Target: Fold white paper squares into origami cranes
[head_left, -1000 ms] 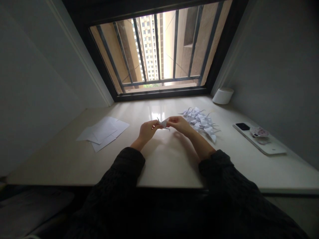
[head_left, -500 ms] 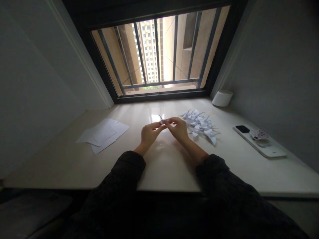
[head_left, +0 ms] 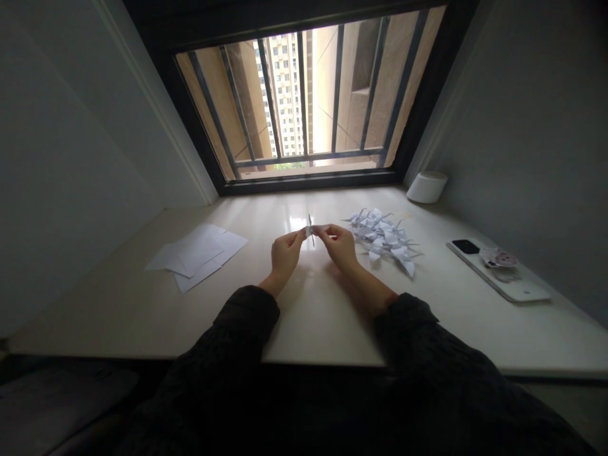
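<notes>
A small folded paper crane (head_left: 310,230) is held up between my two hands over the middle of the white counter. My left hand (head_left: 287,252) pinches its left side between thumb and fingers. From the other side, my right hand (head_left: 340,246) grips it with thumb and forefinger. Thin pointed ends of the paper stick out above and below the fingertips, while its middle is partly hidden by them. Just right of my right hand lies a heap of folded white paper cranes (head_left: 382,235). Several flat sheets of white paper (head_left: 199,253) overlap on the left.
A phone (head_left: 498,272) with a round grip on its back lies at the right. Behind it, near the window corner, stands a white cylindrical object (head_left: 427,187). The counter (head_left: 323,323) ends at a barred window (head_left: 308,101), with walls on both sides.
My hands have drawn slightly apart, and more of the folded paper shows between the fingertips. Its thin points now stand nearly upright rather than slanting. The view has shifted slightly.
</notes>
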Demonstrator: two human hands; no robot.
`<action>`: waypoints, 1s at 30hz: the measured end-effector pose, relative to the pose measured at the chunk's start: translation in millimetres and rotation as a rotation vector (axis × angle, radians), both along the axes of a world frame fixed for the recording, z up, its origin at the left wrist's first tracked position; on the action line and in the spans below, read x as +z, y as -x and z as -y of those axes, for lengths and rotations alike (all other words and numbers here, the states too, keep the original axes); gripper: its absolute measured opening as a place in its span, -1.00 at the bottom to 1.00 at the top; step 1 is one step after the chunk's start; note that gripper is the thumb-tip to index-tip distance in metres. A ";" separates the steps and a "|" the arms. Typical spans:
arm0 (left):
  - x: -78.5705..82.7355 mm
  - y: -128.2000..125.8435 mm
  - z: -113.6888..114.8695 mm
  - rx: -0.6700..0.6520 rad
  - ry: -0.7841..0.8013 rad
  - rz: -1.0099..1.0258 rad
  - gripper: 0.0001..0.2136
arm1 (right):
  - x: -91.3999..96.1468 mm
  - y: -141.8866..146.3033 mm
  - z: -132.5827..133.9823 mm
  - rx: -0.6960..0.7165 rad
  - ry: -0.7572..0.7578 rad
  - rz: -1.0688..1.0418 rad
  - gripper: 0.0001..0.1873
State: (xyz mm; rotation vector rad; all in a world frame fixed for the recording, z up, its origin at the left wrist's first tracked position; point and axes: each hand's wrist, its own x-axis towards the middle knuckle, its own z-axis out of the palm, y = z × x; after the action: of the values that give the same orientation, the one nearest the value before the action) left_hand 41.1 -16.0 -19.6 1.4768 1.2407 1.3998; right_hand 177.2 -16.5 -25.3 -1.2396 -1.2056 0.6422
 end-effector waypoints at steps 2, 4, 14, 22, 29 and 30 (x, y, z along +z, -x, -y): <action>2.2 -0.2 4.0 0.004 -0.025 -0.017 -0.72 | 1.2 1.3 1.5 -0.004 -0.003 -0.002 -0.69; 3.3 -0.5 7.0 0.006 -0.042 -0.031 -0.74 | 2.9 2.6 3.6 -0.002 -0.002 -0.007 -0.68; -2.3 -7.7 -0.4 -0.010 -0.012 0.148 -0.69 | 5.3 8.0 7.5 -0.030 -0.019 -0.104 -0.70; 2.3 -9.0 0.2 -0.032 0.102 0.268 -0.67 | -3.2 6.9 3.1 -0.059 0.019 -0.182 -0.60; -0.2 -8.6 -2.7 -0.068 0.182 0.329 -0.62 | -10.0 7.8 -3.8 -0.024 0.082 -0.297 -0.54; -0.2 -8.6 -2.7 -0.070 0.189 0.332 -0.62 | -10.5 7.9 -4.4 -0.020 0.086 -0.302 -0.52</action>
State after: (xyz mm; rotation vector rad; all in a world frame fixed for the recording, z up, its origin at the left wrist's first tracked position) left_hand 49.7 -13.3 -19.8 1.0972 1.0677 1.3733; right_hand 169.3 -12.2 -35.8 -1.1753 -0.9218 0.8414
